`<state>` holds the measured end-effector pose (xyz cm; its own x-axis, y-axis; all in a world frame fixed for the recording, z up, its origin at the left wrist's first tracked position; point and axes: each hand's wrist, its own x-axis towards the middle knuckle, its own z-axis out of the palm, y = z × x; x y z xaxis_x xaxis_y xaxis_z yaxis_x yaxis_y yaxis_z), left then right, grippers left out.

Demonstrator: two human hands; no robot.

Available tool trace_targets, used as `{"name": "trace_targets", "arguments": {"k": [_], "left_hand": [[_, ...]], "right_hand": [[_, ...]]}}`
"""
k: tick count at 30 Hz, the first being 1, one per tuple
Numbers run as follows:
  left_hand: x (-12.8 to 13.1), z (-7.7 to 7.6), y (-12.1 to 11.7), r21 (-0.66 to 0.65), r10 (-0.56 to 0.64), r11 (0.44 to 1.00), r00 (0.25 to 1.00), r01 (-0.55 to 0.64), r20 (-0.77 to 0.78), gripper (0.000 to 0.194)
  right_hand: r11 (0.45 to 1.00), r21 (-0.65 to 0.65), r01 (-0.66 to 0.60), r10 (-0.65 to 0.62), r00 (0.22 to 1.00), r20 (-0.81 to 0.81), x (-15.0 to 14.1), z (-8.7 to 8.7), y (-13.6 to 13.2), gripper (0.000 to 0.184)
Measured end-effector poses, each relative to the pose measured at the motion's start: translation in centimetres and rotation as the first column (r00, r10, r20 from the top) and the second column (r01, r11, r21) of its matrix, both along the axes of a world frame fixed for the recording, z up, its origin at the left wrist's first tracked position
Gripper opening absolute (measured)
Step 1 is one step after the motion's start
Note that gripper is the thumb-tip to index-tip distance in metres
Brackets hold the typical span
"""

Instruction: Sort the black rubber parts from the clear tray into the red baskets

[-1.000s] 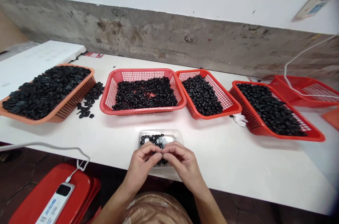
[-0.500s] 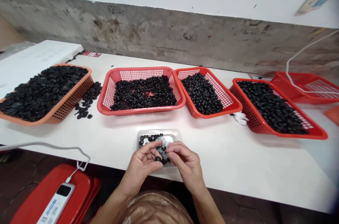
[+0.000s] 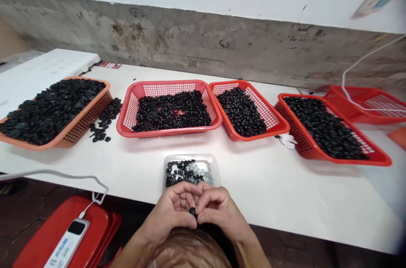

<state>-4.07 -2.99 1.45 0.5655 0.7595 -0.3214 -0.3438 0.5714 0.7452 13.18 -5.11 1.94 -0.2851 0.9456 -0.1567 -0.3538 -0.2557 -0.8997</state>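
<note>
A small round black part sits between my two hands, close to my body at the table's front edge. My left hand is closed on it, thumb below and fingers curled above. From the other side, the thumb and forefinger of my right hand pinch at the same part; whether they hold a second tiny piece is hidden. Just beyond my fingers stands a clear plastic tray. It contains black rings and knobs on the left and small shiny clear or metal pieces on the right.
Behind the tray stand a pink-red basket, a red basket and another red basket, all with black parts. An orange basket heaped with flat black pieces is at left, loose ones beside it. A power bank lies on a red stool.
Both hands have drawn back from over the tray toward my body and come together around the black part. More of the tray's contents now shows.
</note>
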Motion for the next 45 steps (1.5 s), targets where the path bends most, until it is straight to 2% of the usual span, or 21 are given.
{"name": "trace_targets", "arguments": {"k": [5, 8, 10, 12, 14, 17, 19, 23, 27, 30, 32, 33, 34, 35, 36, 37, 38, 39, 40, 42, 45], "left_hand": [[-0.1, -0.1, -0.4, 0.071, -0.043, 0.996, 0.999, 0.045, -0.031, 0.066], [-0.3, -0.2, -0.9, 0.182, 0.007, 0.983, 0.988, 0.022, -0.156, 0.058], [-0.4, -0.1, -1.3, 0.298, 0.074, 0.955, 0.964, 0.005, -0.254, 0.052], [-0.5, 0.0, -1.7, 0.453, 0.145, 0.891, 0.927, 0.029, -0.346, 0.045], [-0.6, 0.2, -2.0, 0.608, 0.209, 0.79, 0.897, 0.08, -0.39, 0.038], [-0.7, 0.7, -2.3, 0.746, 0.275, 0.651, 0.874, 0.137, -0.4, 0.029], [-0.9, 1.0, -2.4, 0.779, 0.3, 0.606, 0.861, 0.161, -0.411, 0.022], [-1.0, 1.1, -2.6, 0.798, 0.298, 0.578, 0.866, 0.172, -0.402, 0.018], [-1.1, 0.6, -2.4, 0.796, 0.287, 0.599, 0.904, 0.089, -0.317, 0.023], [-1.3, 0.3, -1.9, 0.719, 0.276, 0.695, 0.925, -0.005, -0.261, 0.02], [-1.5, 0.2, -1.6, 0.617, 0.251, 0.785, 0.94, -0.057, -0.233, 0.012], [-1.6, 0.1, -1.4, 0.559, 0.236, 0.825, 0.948, -0.08, -0.213, 0.008], [-1.6, 0.0, -1.2, 0.505, 0.223, 0.857, 0.957, -0.101, -0.186, 0.006], [-1.6, 0.0, -1.1, 0.463, 0.213, 0.878, 0.965, -0.119, -0.155, 0.006], [-1.5, -0.2, -1.0, 0.434, 0.204, 0.891, 0.971, -0.132, -0.124, 0.006], [-1.3, -0.3, -1.0, 0.413, 0.202, 0.899, 0.974, -0.143, -0.101, 0.007], [-1.2, -0.4, -0.9, 0.396, 0.202, 0.906, 0.976, -0.152, -0.086, 0.007], [-1.0, -0.5, -0.9, 0.377, 0.201, 0.913, 0.976, -0.157, -0.08, 0.007], [-0.9, -0.6, -0.8, 0.355, 0.201, 0.921, 0.977, -0.161, -0.077, 0.007], [-0.7, -0.7, -0.7, 0.311, 0.2, 0.936, 0.977, -0.168, -0.074, 0.008], [-0.8, -0.7, -0.5, 0.281, 0.197, 0.945, 0.978, -0.169, -0.074, 0.01]], "right_hand": [[0.977, -0.212, -0.03, -0.033, 0.957, -0.288, -1.1, 0.0, -0.7, 0.03], [0.968, -0.25, -0.032, -0.058, 0.938, -0.342, -1.5, 0.0, -1.0, 0.037], [0.96, -0.266, -0.082, -0.022, 0.931, -0.365, -1.5, -0.2, -1.0, 0.037], [0.943, -0.286, -0.171, 0.041, 0.911, -0.41, -1.3, -0.6, -1.1, 0.039], [0.922, -0.305, -0.238, 0.08, 0.888, -0.452, -1.2, -1.2, -1.2, 0.041], [0.896, -0.333, -0.292, 0.097, 0.863, -0.495, -1.2, -2.1, -1.6, 0.039], [0.879, -0.356, -0.317, 0.094, 0.848, -0.522, -1.4, -2.6, -1.9, 0.037], [0.859, -0.393, -0.328, 0.064, 0.83, -0.555, -2.0, -2.6, -2.3, 0.037], [0.869, -0.422, -0.26, 0.033, 0.88, -0.473, -1.9, -1.6, -2.3, 0.044], [0.915, -0.359, -0.185, 0.065, 0.945, -0.32, -0.6, -0.7, -1.7, 0.042], [0.959, -0.273, -0.079, 0.054, 0.994, -0.097, 0.6, -0.1, -0.7, 0.035], [0.982, -0.189, -0.003, 0.016, 0.997, 0.072, 1.1, 0.1, 0.0, 0.032], [0.996, -0.06, 0.067, -0.048, 0.961, 0.273, 1.4, 0.3, 0.8, 0.029], [0.99, 0.098, 0.101, -0.135, 0.87, 0.474, 1.6, 0.4, 1.7, 0.025], [0.969, 0.237, 0.064, -0.209, 0.719, 0.662, 1.6, 0.4, 2.6, 0.021], [0.949, 0.313, -0.029, -0.251, 0.527, 0.812, 1.3, 0.3, 3.5, 0.019], [0.943, 0.298, -0.147, -0.243, 0.309, 0.92, 0.9, 0.2, 4.4, 0.02], [0.945, 0.21, -0.251, -0.193, 0.09, 0.977, 0.4, -0.1, 5.2, 0.026], [0.947, 0.141, -0.29, -0.154, -0.023, 0.988, -0.2, -0.3, 5.8, 0.03], [0.945, 0.044, -0.325, -0.095, -0.142, 0.985, -1.3, -1.0, 6.7, 0.033], [0.939, -0.012, -0.344, -0.063, -0.207, 0.976, -2.2, -1.5, 7.2, 0.029]]}}
